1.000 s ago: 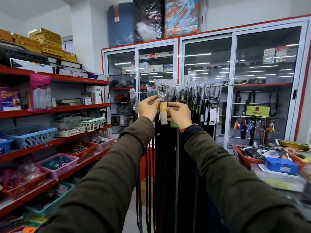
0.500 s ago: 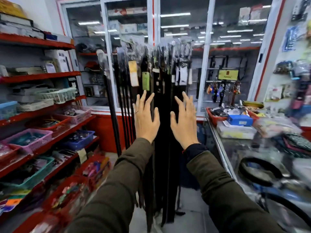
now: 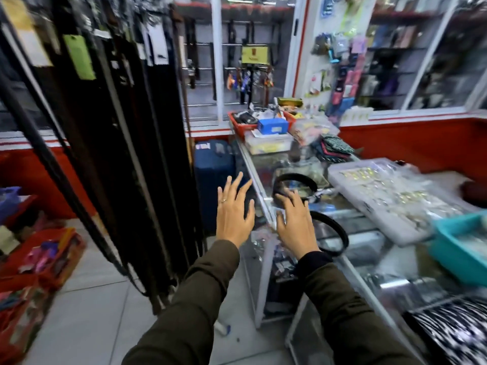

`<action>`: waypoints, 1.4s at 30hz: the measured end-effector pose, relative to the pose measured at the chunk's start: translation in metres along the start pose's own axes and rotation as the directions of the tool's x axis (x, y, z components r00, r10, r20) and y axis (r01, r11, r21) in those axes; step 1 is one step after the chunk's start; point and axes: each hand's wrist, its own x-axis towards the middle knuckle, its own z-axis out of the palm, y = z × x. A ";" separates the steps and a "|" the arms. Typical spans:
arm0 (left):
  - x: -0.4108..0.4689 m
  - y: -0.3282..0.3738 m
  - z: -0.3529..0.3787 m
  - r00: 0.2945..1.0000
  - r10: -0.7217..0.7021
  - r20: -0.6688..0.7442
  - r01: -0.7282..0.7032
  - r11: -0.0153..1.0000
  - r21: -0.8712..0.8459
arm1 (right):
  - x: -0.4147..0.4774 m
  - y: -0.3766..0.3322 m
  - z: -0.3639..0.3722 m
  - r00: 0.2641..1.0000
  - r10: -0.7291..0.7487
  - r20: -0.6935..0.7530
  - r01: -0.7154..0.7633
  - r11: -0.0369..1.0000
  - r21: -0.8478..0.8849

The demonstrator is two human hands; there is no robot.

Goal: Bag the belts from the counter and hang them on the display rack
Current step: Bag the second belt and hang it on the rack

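A person stands in a small shop, both arms in dark green sleeves stretched forward. The left hand (image 3: 234, 214) and right hand (image 3: 296, 227) are empty, fingers spread wide, palms down, a little apart from each other. The left hand hovers over the open aisle; the right hand hovers over the near edge of the glass counter (image 3: 350, 262), which runs away along the right side. Two coiled black belts lie on that counter: one belt (image 3: 294, 186) just beyond the right fingertips, another belt (image 3: 332, 233) just beside the right wrist. A grey tray (image 3: 382, 198) and a teal basket (image 3: 458, 246) crowd the counter farther right. To the left, bagged belts (image 3: 126, 143) hang from the rack, down almost to the tiled floor (image 3: 92, 306), leaving a narrow strip of floor between rack and counter. Half a second ago both hands were raised in front of the hanging belts; now they are lower and turned toward the counter.
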 end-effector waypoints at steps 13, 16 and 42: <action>-0.011 0.040 0.116 0.630 0.128 0.766 -0.244 0.969 0.038 | -0.042 0.103 -0.010 0.854 0.326 0.405 -0.262 0.943 -0.206; -0.008 0.043 0.122 0.597 0.173 0.783 -0.384 0.919 0.090 | -0.042 0.108 -0.010 0.873 0.307 0.378 -0.257 0.950 -0.176; -0.035 0.000 0.007 0.962 -0.223 0.156 0.264 0.908 -0.327 | 0.025 -0.023 -0.027 0.946 0.175 0.274 -0.314 0.708 0.633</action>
